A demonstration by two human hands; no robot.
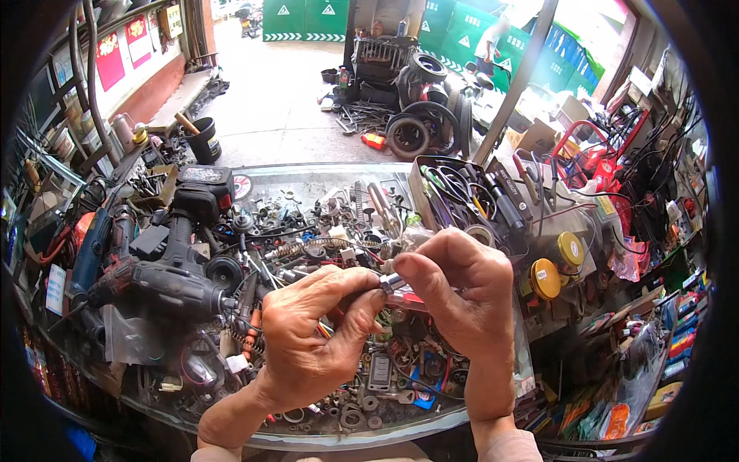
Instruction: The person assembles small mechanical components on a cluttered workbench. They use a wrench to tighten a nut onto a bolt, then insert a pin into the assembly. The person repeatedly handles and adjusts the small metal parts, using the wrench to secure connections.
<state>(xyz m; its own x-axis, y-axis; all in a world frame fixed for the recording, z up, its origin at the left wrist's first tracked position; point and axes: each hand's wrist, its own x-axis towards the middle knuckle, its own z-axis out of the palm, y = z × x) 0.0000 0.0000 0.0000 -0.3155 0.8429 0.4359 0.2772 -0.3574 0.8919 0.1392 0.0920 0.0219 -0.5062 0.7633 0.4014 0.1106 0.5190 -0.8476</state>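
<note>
Over the middle of a cluttered glass-topped table [285,440], my two hands meet on a small silver metal cylinder [393,282]. The thumb and forefinger of my left hand [315,319] pinch its left end. At its right end, my right hand [468,289] closes on it with thumb and fingers. My fingers hide part of the piece, so its exact kind does not show. Below the hands lie loose washers, rings and a small grey rectangular metal part [379,372]. Coloured wires [324,330] show beside my left palm.
A black cordless impact wrench [173,269] lies at the left, near a blue power tool [91,250]. Behind my right hand stands a box of pens and tools [469,196]. Two yellow round lids [545,279] sit to the right. Tyres [408,136] and a distant person [490,48] appear beyond.
</note>
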